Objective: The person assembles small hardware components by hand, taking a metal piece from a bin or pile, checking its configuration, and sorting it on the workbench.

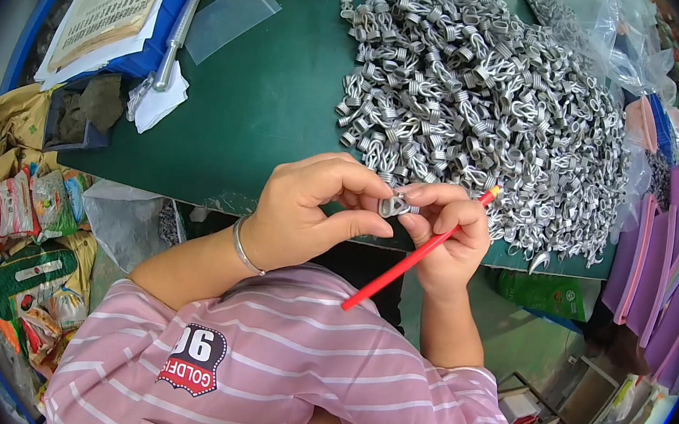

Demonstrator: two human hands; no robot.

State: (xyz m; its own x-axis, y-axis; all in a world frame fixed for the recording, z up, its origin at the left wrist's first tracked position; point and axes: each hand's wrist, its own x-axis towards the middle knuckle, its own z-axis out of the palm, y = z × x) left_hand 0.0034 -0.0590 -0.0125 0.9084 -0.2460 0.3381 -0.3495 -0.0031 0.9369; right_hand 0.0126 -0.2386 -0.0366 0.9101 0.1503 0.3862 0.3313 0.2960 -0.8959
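Observation:
A small grey metal looped fitting is between my two hands, above the table's near edge. My left hand is curled in a pinch at its left side, the index fingertip touching it and the thumb just below. The thumb and fingertips of my right hand grip the fitting's right side. Through that same hand runs a slim red pencil-like stick, tilted, its yellow end up and right, its other end down by my shirt. A big heap of similar grey metal fittings lies just beyond my hands.
The green tabletop carries a clear zip bag and a blue tray with papers at left. Clear plastic bags lie behind the heap. Sacks lie at lower left; purple sheets hang at right.

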